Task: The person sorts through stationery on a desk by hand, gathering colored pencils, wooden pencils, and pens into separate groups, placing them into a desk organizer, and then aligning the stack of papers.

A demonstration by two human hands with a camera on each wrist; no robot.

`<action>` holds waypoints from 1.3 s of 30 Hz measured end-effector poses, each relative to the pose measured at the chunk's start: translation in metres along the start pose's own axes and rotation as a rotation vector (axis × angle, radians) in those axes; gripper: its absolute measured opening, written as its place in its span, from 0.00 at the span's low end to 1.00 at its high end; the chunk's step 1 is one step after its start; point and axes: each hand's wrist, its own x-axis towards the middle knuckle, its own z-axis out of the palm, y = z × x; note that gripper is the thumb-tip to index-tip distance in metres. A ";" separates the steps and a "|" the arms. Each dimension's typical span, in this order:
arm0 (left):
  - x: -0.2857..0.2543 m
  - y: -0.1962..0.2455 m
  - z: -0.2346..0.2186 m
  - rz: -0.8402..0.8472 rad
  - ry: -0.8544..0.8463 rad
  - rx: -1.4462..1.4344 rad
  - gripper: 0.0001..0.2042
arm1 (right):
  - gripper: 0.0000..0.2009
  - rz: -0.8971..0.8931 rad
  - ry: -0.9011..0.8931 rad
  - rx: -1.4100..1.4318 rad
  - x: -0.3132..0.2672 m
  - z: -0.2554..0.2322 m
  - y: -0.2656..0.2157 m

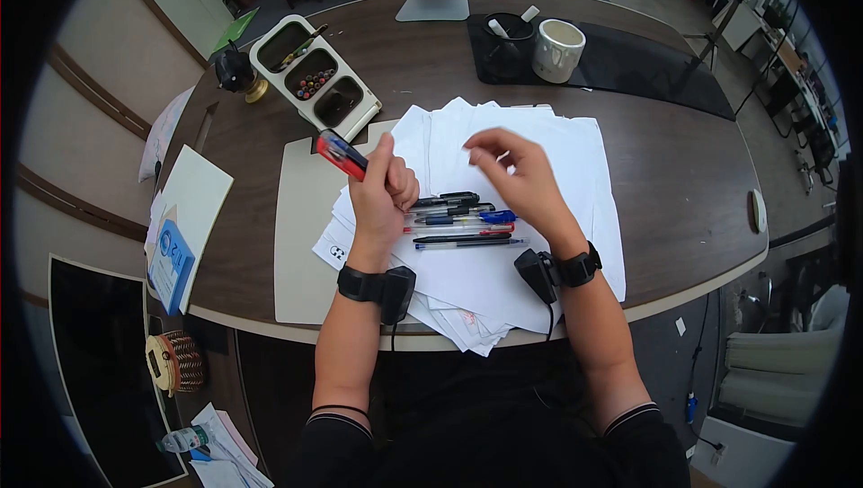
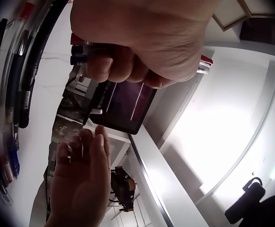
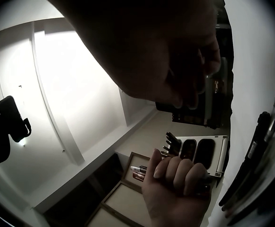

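Observation:
My left hand [image 1: 382, 200] grips a bundle of pens [image 1: 342, 155] with red and dark blue ends, its fingers curled round them above the left part of the paper stack [image 1: 580, 182]. In the left wrist view, pen ends [image 2: 204, 65] poke out on both sides of the fist. To the right, my right hand [image 1: 526, 178] hovers over the white sheets, fingers loosely bent with nothing between them. Between the two hands several loose pens [image 1: 463, 229], black, blue and red, lie side by side on the paper.
A white organizer [image 1: 297, 82] with markers stands at the back left. Behind the paper are a mug [image 1: 559, 52], a black pen cup [image 1: 508, 34] and a monitor stand [image 1: 433, 5]. A mouse [image 1: 759, 211] lies at the right edge, and a blue box [image 1: 171, 259] at the left.

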 end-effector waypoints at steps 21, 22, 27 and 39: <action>-0.002 0.004 -0.004 -0.006 -0.169 -0.214 0.11 | 0.10 0.061 -0.025 0.100 0.002 0.005 0.015; -0.003 0.005 -0.002 0.003 -0.127 -0.213 0.14 | 0.10 0.057 0.022 0.223 0.004 0.003 0.016; -0.001 0.005 0.001 -0.058 -0.124 -0.108 0.18 | 0.12 0.012 0.156 0.531 0.008 -0.008 0.009; -0.004 -0.007 0.008 -0.230 -0.364 0.131 0.24 | 0.13 -0.003 -0.012 0.513 -0.001 -0.014 -0.014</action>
